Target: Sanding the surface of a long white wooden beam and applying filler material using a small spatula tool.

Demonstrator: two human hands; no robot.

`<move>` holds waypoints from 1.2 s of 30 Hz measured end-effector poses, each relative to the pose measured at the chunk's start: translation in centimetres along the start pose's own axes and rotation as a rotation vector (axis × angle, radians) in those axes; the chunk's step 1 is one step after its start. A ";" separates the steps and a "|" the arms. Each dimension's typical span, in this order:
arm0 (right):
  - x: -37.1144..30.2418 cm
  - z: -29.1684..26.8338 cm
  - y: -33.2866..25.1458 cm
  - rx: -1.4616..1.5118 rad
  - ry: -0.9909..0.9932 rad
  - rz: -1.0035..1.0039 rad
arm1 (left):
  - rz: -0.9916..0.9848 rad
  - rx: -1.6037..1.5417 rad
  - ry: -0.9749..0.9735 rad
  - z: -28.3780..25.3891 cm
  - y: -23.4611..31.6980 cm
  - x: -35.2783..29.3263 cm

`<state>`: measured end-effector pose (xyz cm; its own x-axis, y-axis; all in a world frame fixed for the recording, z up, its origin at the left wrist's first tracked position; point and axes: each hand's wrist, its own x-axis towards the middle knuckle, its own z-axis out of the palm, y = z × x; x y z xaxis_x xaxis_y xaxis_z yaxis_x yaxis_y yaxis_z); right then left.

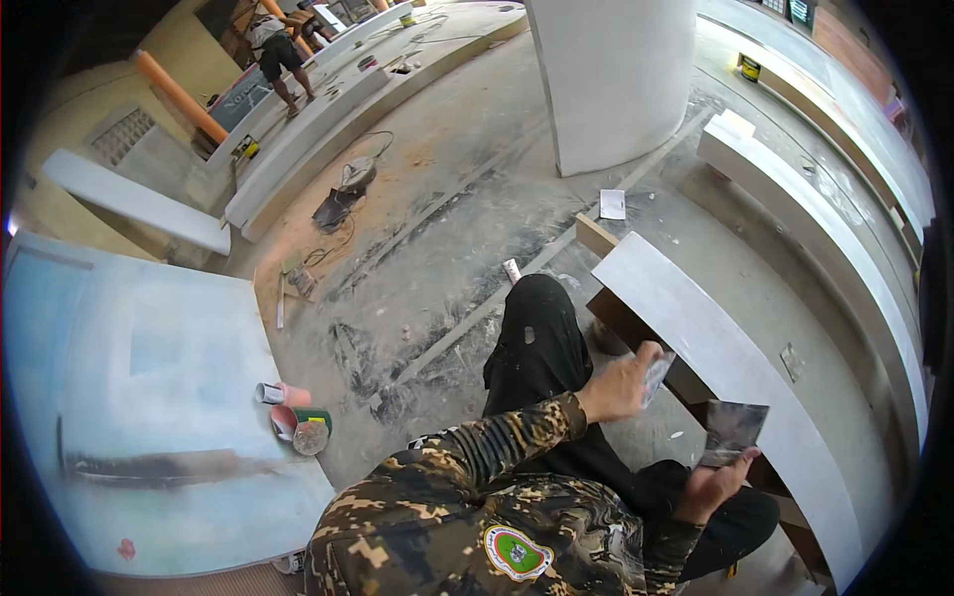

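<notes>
Both my hands are in front of my right side, beside a long curved white-coated panel [715, 333]. My left hand [618, 389] is closed around a small flat scraper plate [656, 379], greyish and smeared, held tilted near the panel's brown inner edge. Lower and to the right, my right hand [717, 487] grips a wider square putty scraper [734, 429] by its lower end. Its dark metal blade points away from me and overlaps the panel in view; whether it touches cannot be told. The two scrapers are apart.
A pale blue painted board [169, 377] lies at left, with a green can [306, 427] by its edge. A white column [621, 79] stands ahead. Another curved white piece [795, 209] is at right. A power tool [336, 209] lies on the dusty floor; a person [278, 50] works far left.
</notes>
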<state>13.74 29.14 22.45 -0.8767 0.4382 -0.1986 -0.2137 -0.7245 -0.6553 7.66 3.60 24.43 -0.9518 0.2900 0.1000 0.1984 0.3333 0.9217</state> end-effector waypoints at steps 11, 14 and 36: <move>-3.8 3.5 2.1 -0.401 -0.230 0.086 | 0.078 0.059 -0.050 3.2 2.7 1.3; -4.2 3.7 1.8 -0.396 -0.225 0.070 | -0.056 0.064 -0.132 3.6 2.8 1.0; -2.6 1.8 -0.2 -0.436 0.001 -0.128 | 0.183 0.004 -0.028 0.7 0.7 0.1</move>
<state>15.26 27.21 24.35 -0.8547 0.5100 -0.0965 -0.1186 -0.3728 -0.9203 7.86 4.50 24.82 -0.8929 0.3712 0.2549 0.3683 0.2763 0.8877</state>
